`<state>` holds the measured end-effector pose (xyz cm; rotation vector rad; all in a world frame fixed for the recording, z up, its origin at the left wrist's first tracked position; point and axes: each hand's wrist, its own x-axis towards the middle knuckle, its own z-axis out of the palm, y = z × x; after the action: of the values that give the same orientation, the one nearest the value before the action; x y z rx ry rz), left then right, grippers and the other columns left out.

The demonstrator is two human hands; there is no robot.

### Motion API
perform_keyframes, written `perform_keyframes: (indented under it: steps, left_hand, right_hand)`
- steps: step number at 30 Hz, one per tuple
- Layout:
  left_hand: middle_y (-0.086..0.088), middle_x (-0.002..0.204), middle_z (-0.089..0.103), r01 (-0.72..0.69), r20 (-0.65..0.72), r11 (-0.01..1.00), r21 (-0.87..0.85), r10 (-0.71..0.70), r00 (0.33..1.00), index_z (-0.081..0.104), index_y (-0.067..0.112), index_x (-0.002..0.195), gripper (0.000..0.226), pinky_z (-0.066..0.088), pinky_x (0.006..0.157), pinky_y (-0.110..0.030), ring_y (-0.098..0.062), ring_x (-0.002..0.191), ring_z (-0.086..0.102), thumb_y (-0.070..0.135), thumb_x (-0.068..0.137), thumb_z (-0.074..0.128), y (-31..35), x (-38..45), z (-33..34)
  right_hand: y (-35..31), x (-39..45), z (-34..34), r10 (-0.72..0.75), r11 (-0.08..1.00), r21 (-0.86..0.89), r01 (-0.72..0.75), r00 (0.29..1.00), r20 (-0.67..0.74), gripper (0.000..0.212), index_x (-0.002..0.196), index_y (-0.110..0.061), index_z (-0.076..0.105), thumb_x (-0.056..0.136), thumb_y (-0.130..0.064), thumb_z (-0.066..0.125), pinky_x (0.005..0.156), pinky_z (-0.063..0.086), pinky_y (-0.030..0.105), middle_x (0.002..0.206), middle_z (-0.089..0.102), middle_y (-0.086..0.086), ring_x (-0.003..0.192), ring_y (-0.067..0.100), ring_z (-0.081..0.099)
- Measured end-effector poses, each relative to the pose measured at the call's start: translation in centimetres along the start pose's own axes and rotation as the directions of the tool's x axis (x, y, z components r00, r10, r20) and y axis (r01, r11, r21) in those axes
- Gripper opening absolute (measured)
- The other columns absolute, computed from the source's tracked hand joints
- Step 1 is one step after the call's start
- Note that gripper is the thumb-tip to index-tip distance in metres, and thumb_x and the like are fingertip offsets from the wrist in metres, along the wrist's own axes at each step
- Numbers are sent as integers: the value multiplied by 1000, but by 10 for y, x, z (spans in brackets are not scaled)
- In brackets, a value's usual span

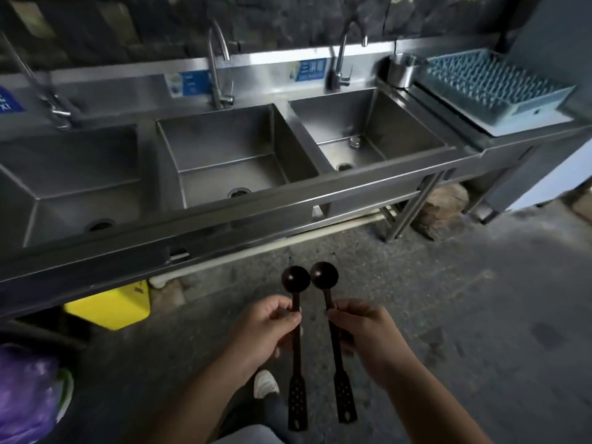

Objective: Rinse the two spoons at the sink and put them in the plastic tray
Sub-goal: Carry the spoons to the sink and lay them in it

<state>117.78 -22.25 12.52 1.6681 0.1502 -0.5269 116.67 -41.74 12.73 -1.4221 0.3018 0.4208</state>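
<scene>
Two dark long-handled spoons with round bowls and perforated handle ends are held side by side above the floor. My left hand (267, 330) pinches the left spoon (296, 315) just below its bowl. My right hand (363, 331) pinches the right spoon (324, 275) the same way. The steel triple sink (288, 193) stands ahead of me, its basins dry and all taps off. The blue plastic tray (541, 104), with rows of pegs, rests on the counter at the far right, beyond the right basin.
Three taps rise behind the basins; the middle tap (215, 59) and right tap (342, 56) are the nearest. A steel cup (402, 72) stands beside the tray. Under the sink are a yellow bin (110, 307) and a white pipe (256, 251). A purple bag (27, 392) lies at lower left.
</scene>
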Motion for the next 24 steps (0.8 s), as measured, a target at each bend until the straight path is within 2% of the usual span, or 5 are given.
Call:
perform_keyframes:
  steps: [9, 16, 19, 21, 24]
  left_hand:
    - [1, 67, 75, -14, -133, 999, -31, 10, 991, 67, 19, 85, 7, 36, 36, -18, -5, 49, 61, 14, 89, 63, 67, 126, -81]
    - [-2, 73, 76, 74, -280, 995, -68, -90, 956, 67, 27, 82, 5, 37, 37, -18, -11, 53, 64, 25, 85, 64, 85, 227, -123]
    - [-3, 71, 73, 75, -294, 988, -134, -112, 949, 69, 28, 75, 14, 40, 41, -19, -10, 53, 62, 21, 86, 64, 102, 276, -139]
    - [-1, 68, 71, 96, -339, 983, -157, -145, 929, 69, 30, 71, 22, 42, 42, -18, -7, 52, 62, 17, 88, 64, 113, 310, -151]
    - [-4, 73, 70, 159, -426, 971, -177, -221, 877, 68, 26, 74, 17, 42, 44, -20, -11, 58, 66, 17, 88, 65, 123, 362, -171]
  right_hand:
    - [-88, 159, 35, 6, 999, -42, -3, 998, 67, 12, 87, 5, 71, 89, -5, 64, 79, 44, 45, 84, 65, 24, 81, 33, 59]
    - [-127, 288, 50, 92, 994, -77, -80, 980, 175, 18, 77, -5, 74, 89, 1, 62, 54, 40, 24, 65, 55, 13, 59, 20, 51]
    - [-149, 356, 50, 134, 987, -117, -112, 970, 204, 18, 75, 1, 73, 89, 4, 62, 58, 39, 28, 67, 57, 18, 62, 25, 51]
    - [-163, 402, 50, 165, 981, -142, -134, 959, 232, 13, 84, 5, 74, 90, 2, 62, 65, 52, 34, 77, 68, 24, 70, 31, 63]
    - [-177, 469, 50, 193, 963, -233, -138, 952, 236, 17, 85, -6, 78, 91, -3, 63, 67, 57, 33, 79, 75, 18, 67, 23, 70]
